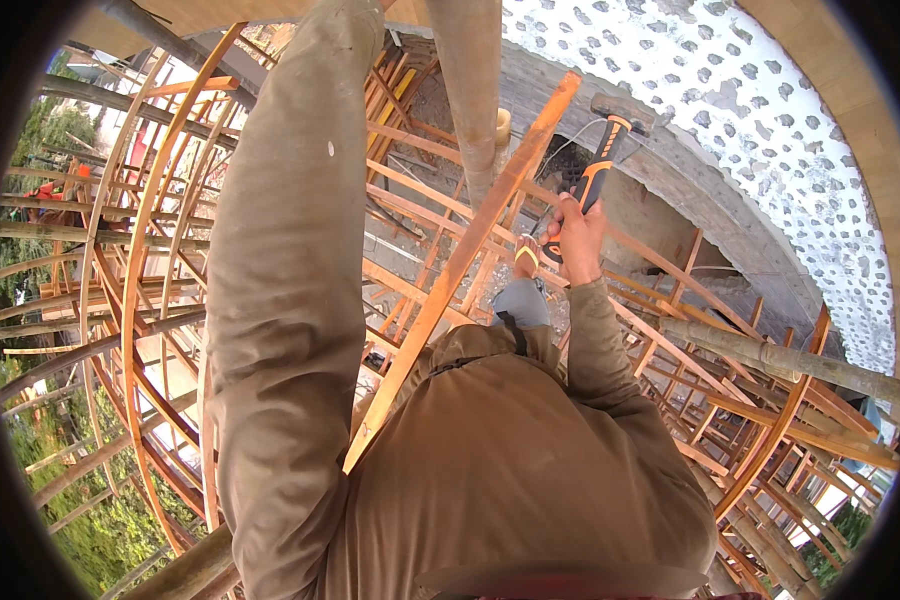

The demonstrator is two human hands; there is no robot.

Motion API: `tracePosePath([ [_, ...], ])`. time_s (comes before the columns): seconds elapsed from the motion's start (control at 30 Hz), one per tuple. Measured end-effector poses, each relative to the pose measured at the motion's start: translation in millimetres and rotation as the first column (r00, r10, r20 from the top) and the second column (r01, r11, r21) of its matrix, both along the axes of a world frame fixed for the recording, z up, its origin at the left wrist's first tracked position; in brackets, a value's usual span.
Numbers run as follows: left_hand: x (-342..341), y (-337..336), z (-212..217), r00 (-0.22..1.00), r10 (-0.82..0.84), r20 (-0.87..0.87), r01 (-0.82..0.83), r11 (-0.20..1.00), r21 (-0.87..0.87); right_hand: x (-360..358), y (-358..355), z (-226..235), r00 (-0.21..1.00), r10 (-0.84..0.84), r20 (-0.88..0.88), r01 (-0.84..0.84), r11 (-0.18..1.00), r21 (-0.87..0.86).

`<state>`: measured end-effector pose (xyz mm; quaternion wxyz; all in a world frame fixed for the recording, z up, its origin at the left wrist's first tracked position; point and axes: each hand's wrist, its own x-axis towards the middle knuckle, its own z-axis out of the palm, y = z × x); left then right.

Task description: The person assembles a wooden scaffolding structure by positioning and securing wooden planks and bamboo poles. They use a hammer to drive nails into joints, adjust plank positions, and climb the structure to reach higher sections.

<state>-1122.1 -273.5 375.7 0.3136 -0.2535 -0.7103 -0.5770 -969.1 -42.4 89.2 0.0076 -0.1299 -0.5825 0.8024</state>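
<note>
The hammer point(603, 160) sits upper right of centre, head up, its handle clenched in the right hand point(576, 232) beside a slanting wooden slat point(470, 250). The left arm stretches up out of frame, its hand unseen.

Bright warm daylight, soft shadows, sharp centre, strong fisheye bending and black vignette at the rim.

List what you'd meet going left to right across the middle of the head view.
Curved wooden frame ribs → raised left sleeve → slanted orange wooden strip → right hand gripping a hammer → bamboo pole → speckled white wall.
</note>
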Motion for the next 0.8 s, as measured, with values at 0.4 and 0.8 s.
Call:
tracePosePath([
  [0.4,21,0,4,0.987,0.153,0.048,-0.150,0.987,-0.056,8,19,-24,0.892,0.360,0.273,-0.377,0.926,0.009],
  [0.8,333,-74,-312,0.232,0.561,0.795,-0.344,0.812,-0.472,48,78,50,0.751,0.495,0.437,-0.658,0.502,0.562],
])
